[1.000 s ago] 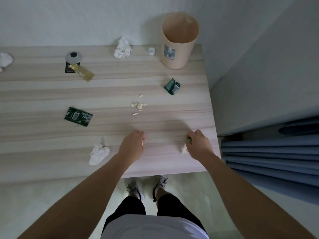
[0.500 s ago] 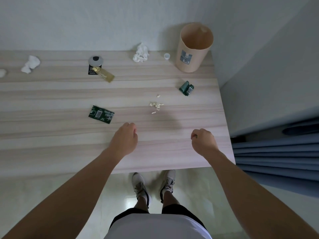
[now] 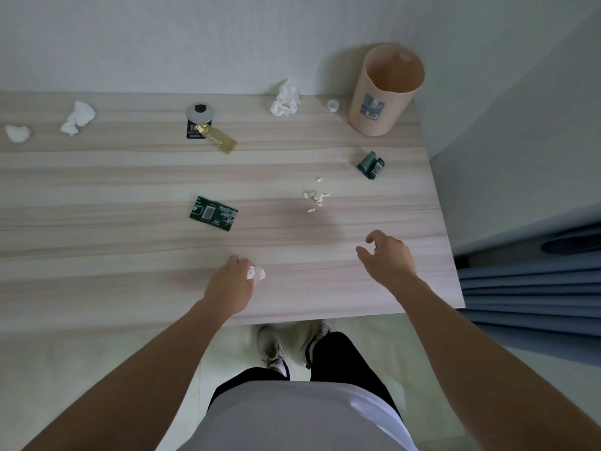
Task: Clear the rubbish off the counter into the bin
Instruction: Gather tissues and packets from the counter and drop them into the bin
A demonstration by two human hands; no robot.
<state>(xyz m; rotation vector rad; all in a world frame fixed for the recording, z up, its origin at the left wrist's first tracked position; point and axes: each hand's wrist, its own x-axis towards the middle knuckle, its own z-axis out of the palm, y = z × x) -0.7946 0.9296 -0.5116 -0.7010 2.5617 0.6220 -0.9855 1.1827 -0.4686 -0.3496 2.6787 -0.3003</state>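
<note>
The tan bin [image 3: 374,105] stands upright at the counter's [image 3: 130,255] far right corner. My left hand [image 3: 231,286] is shut on a crumpled white tissue [image 3: 257,273] near the front edge. To its right my right hand [image 3: 388,260] hovers palm down with thumb and forefinger spread; its palm is hidden. Loose rubbish lies about: a flat green wrapper [image 3: 213,213], a crumpled green wrapper [image 3: 370,165], pale crumbs [image 3: 315,196], a gold wrapper [image 3: 217,139], a white cap [image 3: 333,105], and tissues by the bin [image 3: 285,99] and at the far left [image 3: 79,117].
A silver disc [image 3: 199,111] sits on a black card near the back wall. Another tissue [image 3: 18,133] lies at the left edge. A grey wall and a blue curtain [image 3: 536,288] close off the right side. My feet stand just below the counter's front edge.
The tissue at the front left and the scrap by the right hand are gone from the counter. Both hands closed, then the right hand's thumb and forefinger spread. The view shifted left.
</note>
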